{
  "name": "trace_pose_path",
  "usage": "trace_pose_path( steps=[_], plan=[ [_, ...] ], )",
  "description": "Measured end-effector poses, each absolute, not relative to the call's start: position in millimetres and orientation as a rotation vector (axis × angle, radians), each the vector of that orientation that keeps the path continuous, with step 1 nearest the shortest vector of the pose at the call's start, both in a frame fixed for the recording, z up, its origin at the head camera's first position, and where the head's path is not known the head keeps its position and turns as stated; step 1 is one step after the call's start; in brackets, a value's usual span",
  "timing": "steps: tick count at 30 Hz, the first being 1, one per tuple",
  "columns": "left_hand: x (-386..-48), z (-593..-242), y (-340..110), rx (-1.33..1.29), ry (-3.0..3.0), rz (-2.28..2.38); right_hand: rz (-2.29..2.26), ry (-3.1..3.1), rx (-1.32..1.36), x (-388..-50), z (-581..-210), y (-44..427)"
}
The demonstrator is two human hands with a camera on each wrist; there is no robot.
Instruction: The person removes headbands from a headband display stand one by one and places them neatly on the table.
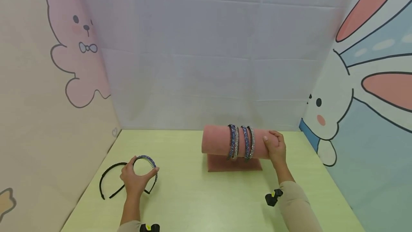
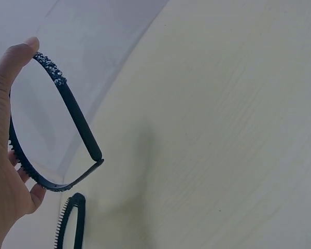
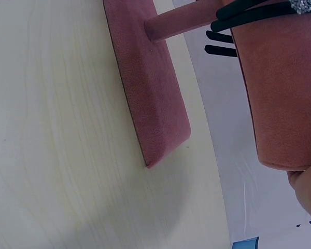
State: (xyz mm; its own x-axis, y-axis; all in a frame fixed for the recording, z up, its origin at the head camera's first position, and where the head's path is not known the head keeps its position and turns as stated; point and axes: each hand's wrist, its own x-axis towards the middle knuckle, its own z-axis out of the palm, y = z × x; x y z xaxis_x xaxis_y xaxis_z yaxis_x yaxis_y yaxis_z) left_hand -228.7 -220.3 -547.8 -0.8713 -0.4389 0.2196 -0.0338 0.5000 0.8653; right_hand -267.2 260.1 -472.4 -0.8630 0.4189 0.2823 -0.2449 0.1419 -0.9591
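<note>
My left hand (image 1: 134, 182) holds a headband (image 1: 148, 159) above the table at the left, its thumb on one side and fingers on the other. Sparkling stones cover the band's top; in the left wrist view its dark legs (image 2: 79, 116) hang free. A plain black headband (image 1: 103, 174) lies just left of that hand. With thumb in front, my right hand (image 1: 277, 150) grips the right end of a pink padded headband stand (image 1: 216, 140). Around its roll sit several headbands, blue-stoned (image 1: 232, 141) and silver-stoned (image 1: 252, 142), in two groups.
The stand's flat pink base (image 1: 234, 164) rests on the pale yellow table (image 1: 193, 199). A white sheet (image 1: 206, 63) hangs behind the table. Side walls with a pink bear (image 1: 77, 35) and a white rabbit (image 1: 328, 110) flank it.
</note>
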Motion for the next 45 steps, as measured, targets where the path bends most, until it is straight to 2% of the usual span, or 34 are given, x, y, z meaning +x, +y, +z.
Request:
trace_pose_path(
  steps=[15, 45],
  plan=[
    [-246, -572, -223, 0.483, -2.435, -1.100, 1.772, -1.943, -0.163, -265, -470, 258],
    [-268, -590, -219, 0.622, -2.683, -0.992, 1.790, -1.917, -0.165, -267, -473, 259]
  ],
)
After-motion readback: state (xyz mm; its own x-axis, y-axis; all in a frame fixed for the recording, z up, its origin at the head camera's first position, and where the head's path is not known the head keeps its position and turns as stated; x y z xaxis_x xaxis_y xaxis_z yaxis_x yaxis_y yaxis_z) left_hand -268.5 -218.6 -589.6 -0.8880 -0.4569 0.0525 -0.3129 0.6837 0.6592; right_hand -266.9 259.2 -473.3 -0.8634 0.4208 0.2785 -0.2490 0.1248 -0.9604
